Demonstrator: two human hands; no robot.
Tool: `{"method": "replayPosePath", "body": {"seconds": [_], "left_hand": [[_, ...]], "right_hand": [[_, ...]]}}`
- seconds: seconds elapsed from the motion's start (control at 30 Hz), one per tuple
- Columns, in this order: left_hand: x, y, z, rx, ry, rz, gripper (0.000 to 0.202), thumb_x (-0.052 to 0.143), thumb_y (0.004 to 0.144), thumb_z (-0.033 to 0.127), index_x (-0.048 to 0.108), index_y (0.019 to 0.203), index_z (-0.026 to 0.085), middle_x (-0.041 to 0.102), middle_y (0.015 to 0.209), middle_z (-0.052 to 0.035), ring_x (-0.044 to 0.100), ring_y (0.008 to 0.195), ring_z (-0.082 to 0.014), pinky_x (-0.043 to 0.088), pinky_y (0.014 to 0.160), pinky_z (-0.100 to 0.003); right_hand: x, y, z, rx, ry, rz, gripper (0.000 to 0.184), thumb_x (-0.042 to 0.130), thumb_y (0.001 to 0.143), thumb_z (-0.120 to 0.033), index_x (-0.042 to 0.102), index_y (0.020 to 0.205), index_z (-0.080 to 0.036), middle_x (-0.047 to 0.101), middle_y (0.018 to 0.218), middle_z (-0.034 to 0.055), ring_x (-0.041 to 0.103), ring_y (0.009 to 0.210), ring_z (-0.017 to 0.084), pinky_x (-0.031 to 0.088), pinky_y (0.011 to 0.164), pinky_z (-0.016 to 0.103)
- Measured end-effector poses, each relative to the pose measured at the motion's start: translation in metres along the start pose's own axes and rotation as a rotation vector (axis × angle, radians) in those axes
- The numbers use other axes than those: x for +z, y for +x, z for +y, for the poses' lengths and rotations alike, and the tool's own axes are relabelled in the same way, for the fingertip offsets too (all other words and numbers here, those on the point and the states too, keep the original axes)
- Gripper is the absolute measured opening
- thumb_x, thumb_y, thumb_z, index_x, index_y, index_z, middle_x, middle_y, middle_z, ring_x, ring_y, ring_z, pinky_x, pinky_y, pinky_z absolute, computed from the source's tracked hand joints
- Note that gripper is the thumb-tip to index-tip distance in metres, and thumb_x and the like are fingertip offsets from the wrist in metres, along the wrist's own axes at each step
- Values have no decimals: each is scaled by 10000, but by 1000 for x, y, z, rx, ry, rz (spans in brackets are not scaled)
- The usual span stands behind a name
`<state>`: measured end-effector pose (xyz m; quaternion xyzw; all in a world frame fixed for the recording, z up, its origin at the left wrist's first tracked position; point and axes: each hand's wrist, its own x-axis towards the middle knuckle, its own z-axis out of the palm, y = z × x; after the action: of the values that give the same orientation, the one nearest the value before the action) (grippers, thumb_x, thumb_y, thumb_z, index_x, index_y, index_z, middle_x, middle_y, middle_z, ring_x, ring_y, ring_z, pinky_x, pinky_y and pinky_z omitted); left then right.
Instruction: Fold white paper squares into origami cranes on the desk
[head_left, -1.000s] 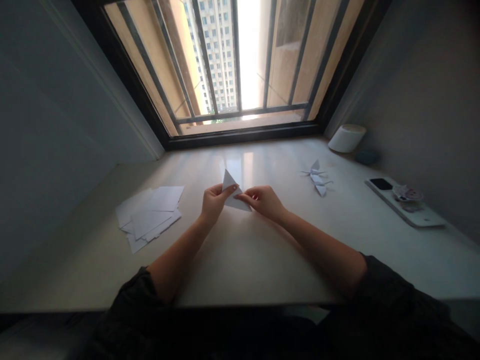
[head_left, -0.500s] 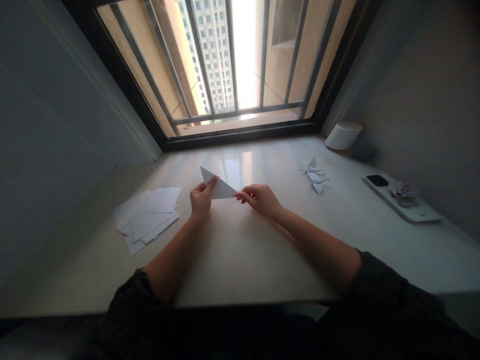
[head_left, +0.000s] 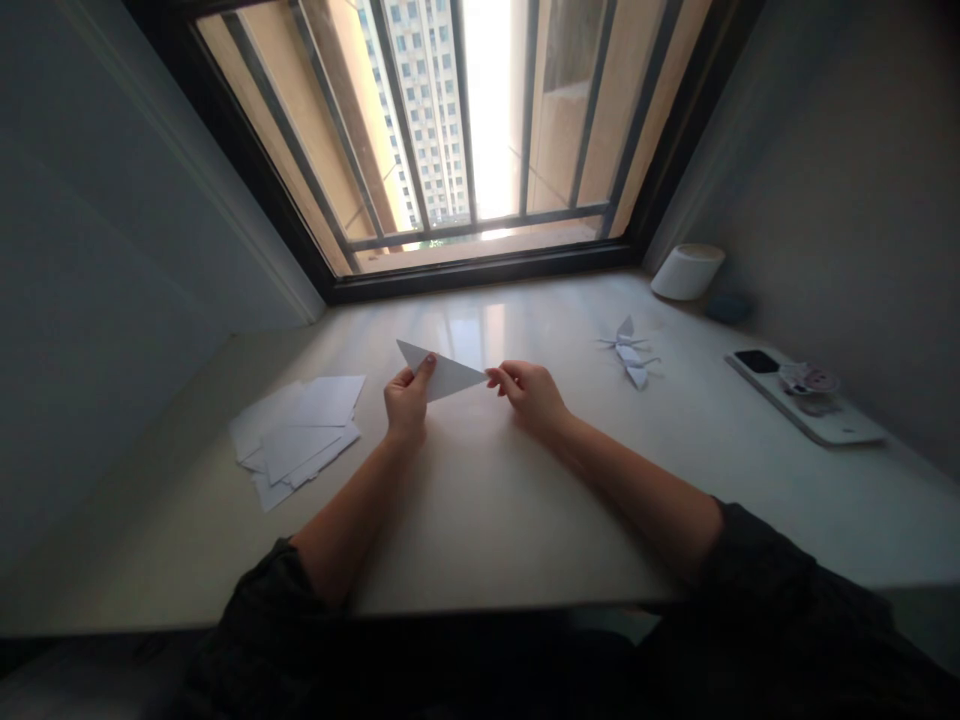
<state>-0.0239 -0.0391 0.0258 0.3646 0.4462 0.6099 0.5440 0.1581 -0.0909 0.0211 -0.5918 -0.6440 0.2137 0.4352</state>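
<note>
A white sheet of paper folded into a triangle is held up above the pale tabletop, between my two hands. My left hand grips its left part, thumb on the near face and fingers behind it, where they are mostly hidden. With thumb and fingertips, my right hand pinches the pointed right corner. On the left lies a loose pile of white paper sheets. To the right, folded white paper cranes rest on the table; how many there are is hard to tell.
At the right edge lies a white phone with a small crumpled-looking item on it. A white cylindrical object and a dark rounded thing stand in the back right corner. A barred window borders the far side.
The folded paper has turned slightly, its right corner rising and shifting right. My right hand has moved a little right and up with that corner; my left hand keeps its grip.
</note>
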Motion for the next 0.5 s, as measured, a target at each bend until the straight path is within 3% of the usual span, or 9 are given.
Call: {"method": "replayPosePath", "body": {"seconds": [0.07, 0.13, 0.23, 0.33, 0.4, 0.5], "left_hand": [[-3, 5, 1, 8, -31, 55, 448, 859, 481, 436, 719, 786, 138, 726, 806, -48, 660, 774, -166, 519, 743, -267], [-4, 8, 3, -38, -19, 42, 450, 859, 480, 439, 709, 785, 144, 723, 801, -47, 669, 789, -179, 525, 748, -284], [-3, 5, 3, -99, 7, -41, 466, 854, 498, 447, 707, 805, 131, 721, 788, -60, 677, 770, -200, 529, 735, -310], [0, -3, 1, -142, 46, -190, 504, 837, 543, 449, 714, 894, 108, 721, 801, -84, 677, 775, -211, 525, 747, -316], [2, -8, -1, -189, 66, -247, 564, 816, 581, 459, 700, 1012, 115, 721, 830, -88, 674, 790, -211, 525, 747, -316], [2, -9, -1, -210, 111, -274, 594, 765, 652, 479, 666, 1118, 125, 716, 910, -97, 667, 830, -208, 521, 734, -298]], "right_hand": [[-2, 0, 1, -5, 9, 116, 421, 421, 927, -490, 667, 731, -212, 657, 701, 34, 589, 678, 167, 412, 673, 286], [-4, -2, -1, -99, -53, 195, 404, 416, 931, -488, 680, 784, -220, 673, 815, 59, 595, 787, 188, 438, 739, 307], [-5, -6, -6, -306, -141, 145, 321, 514, 888, -490, 683, 1016, -248, 682, 1019, 72, 591, 954, 219, 456, 849, 343], [-1, -9, -6, -474, -265, 19, 373, 602, 842, -463, 636, 1167, -283, 618, 1251, 56, 562, 1080, 243, 458, 911, 375], [2, -9, -3, -516, -305, -2, 341, 599, 857, -415, 635, 1172, -288, 603, 1290, 40, 569, 1083, 240, 470, 910, 382], [4, -6, 4, -502, -270, 53, 239, 572, 886, -356, 674, 1090, -283, 662, 1198, 31, 617, 1002, 208, 503, 863, 358]]}}
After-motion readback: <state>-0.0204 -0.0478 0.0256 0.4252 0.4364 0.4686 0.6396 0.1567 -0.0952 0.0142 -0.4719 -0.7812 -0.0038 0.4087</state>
